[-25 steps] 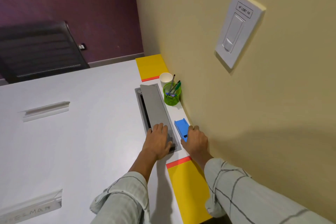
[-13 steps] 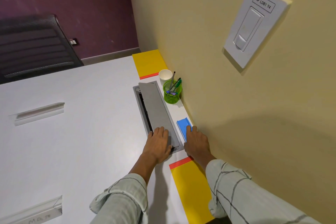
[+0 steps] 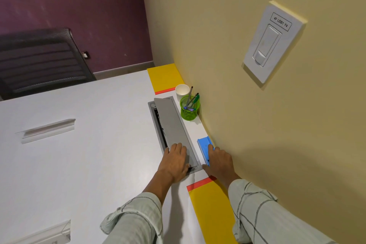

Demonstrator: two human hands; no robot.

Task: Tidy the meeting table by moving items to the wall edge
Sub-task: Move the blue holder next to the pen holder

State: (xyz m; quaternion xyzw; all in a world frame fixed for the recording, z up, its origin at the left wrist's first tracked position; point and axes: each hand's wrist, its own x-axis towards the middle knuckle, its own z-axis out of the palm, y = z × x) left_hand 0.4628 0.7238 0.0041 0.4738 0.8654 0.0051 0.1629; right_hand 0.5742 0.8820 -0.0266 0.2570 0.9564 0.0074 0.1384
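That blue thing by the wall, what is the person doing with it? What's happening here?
A person is tidying a white table. Their right hand rests on the blue holder, which lies at the table's edge by the yellow wall. Their left hand lies flat on the grey cable-box lid set into the table. Farther along the wall stand a green pen cup with pens in it and a white paper cup. Two clear name stands sit out on the table, away from the wall.

Matt white table point(image 3: 79, 164) – brushed grey metal flap point(image 3: 172, 123), green mesh pen cup point(image 3: 189, 113).
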